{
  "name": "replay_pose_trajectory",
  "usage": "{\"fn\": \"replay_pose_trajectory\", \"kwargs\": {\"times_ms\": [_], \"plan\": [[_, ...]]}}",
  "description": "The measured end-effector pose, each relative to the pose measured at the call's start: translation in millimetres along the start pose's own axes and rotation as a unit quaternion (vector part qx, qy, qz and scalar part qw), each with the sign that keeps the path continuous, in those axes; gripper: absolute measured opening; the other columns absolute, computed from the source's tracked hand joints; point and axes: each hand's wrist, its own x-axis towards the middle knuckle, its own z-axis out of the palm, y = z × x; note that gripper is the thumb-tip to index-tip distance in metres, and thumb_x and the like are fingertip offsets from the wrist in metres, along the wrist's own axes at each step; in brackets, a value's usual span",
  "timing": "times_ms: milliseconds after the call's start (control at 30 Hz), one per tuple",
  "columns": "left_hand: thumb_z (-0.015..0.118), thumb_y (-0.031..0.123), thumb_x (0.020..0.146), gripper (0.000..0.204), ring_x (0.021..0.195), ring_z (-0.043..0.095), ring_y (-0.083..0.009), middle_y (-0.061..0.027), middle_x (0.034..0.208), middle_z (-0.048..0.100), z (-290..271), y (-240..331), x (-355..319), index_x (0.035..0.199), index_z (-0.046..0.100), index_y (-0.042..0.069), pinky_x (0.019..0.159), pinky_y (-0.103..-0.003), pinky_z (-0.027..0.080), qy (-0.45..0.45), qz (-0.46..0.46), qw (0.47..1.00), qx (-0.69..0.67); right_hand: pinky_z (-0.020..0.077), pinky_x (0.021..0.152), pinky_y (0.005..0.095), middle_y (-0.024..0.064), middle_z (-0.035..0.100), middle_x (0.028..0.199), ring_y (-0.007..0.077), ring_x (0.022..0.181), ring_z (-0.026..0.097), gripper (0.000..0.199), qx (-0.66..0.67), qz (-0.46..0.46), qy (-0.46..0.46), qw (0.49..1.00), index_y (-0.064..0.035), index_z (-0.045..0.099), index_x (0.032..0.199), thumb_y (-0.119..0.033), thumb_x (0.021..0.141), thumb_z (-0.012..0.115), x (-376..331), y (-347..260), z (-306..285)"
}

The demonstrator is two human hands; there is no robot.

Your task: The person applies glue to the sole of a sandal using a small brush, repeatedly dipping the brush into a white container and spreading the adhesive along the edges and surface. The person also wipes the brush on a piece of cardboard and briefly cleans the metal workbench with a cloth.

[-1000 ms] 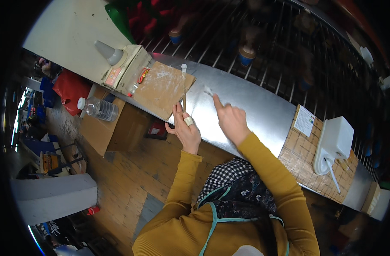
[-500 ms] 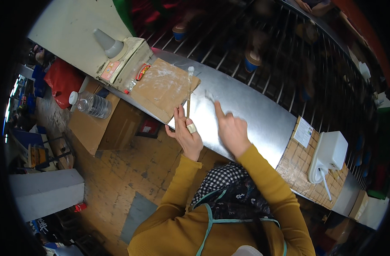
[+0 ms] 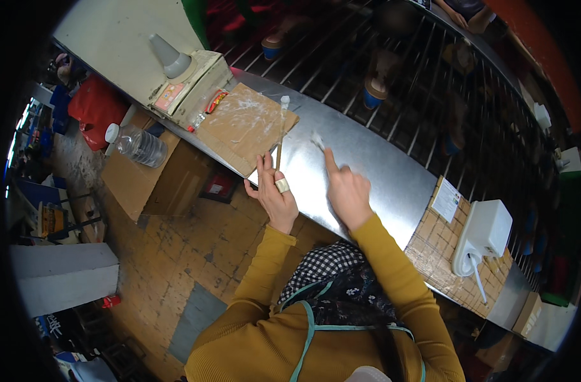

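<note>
My left hand [image 3: 274, 194] is closed on a thin wooden stick [image 3: 281, 137] with a white lump at its far tip, the thumb pressing it against the fingers. A pale wrap [image 3: 282, 185] circles the thumb. The stick's far part crosses the edge of a cardboard sheet [image 3: 239, 124] smeared white. My right hand [image 3: 349, 194] is over the metal ledge [image 3: 379, 169], index finger stretched forward and the other fingers curled. Just beyond that fingertip shows a small whitish tip [image 3: 317, 141]; whatever the curled fingers hold is hidden beneath the hand.
Past the ledge runs a dark rack of metal rods [image 3: 341, 102] with several blue-and-tan pieces [image 3: 374, 94]. A grey cone [image 3: 169, 58] stands at upper left. A clear bottle [image 3: 141, 146] rests on a cardboard box [image 3: 131, 184]. A white device [image 3: 488, 232] sits at right.
The view has shifted slightly. The whitish tip by my right index finger shows more plainly. The blue-and-tan pieces have barely moved, and my left hand keeps its hold on the stick.
</note>
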Motion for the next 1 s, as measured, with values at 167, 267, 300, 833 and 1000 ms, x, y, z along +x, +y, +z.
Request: {"fn": "replay_pose_trajectory", "kwargs": {"times_ms": [167,267,300,833,1000], "plan": [[0.037,0.018,0.098,0.021,0.140,0.033,-0.0355,-0.0198,0.138,0.053,-1,2,-2,0.104,0.052,0.004,0.109,-0.059,-0.002,0.008,-0.004,1.000,0.001,0.0502,0.044,0.0375,0.0169,0.064,0.065,0.0270,0.050,0.064,0.063,0.007,0.066,-0.079,0.995,-0.0001,0.051,0.135,-0.002,0.073,0.059,-37,-5,-31],[0.037,0.017,0.098,0.020,0.140,0.033,-0.0357,-0.0201,0.138,0.053,0,2,-1,0.103,0.052,0.004,0.109,-0.059,-0.002,0.005,-0.002,1.000,0.002,0.0501,0.044,0.0371,0.0170,0.064,0.065,0.0271,0.050,0.064,0.061,-0.019,0.029,-0.036,0.999,0.0007,0.051,0.134,-0.003,0.074,0.058,-7,-2,-12],[0.037,0.017,0.098,0.020,0.140,0.033,-0.0357,-0.0202,0.138,0.053,0,3,-1,0.103,0.052,0.004,0.109,-0.060,-0.001,0.003,-0.003,1.000,0.000,0.0510,0.046,0.0368,0.0175,0.064,0.067,0.0264,0.051,0.065,0.059,-0.010,0.027,-0.025,0.999,0.0012,0.052,0.133,-0.003,0.075,0.057,5,0,-6],[0.040,0.017,0.097,0.017,0.138,0.036,-0.0362,-0.0162,0.137,0.055,-4,4,1,0.097,0.052,0.005,0.109,-0.061,0.001,0.002,-0.007,1.000,0.003,0.0500,0.050,0.0466,0.0212,0.063,0.064,0.0351,0.055,0.064,0.047,0.027,0.112,0.028,0.993,-0.0049,0.058,0.128,-0.001,0.081,0.054,40,24,6],[0.038,0.021,0.099,0.030,0.139,0.035,-0.0363,-0.0148,0.141,0.051,-2,-1,-1,0.117,0.053,0.002,0.109,-0.061,0.000,-0.008,-0.012,1.000,0.011,0.0496,0.047,0.0413,0.0196,0.063,0.064,0.0289,0.052,0.063,0.055,-0.011,0.084,0.024,0.996,0.0006,0.052,0.132,0.002,0.077,0.056,24,32,0]]}}
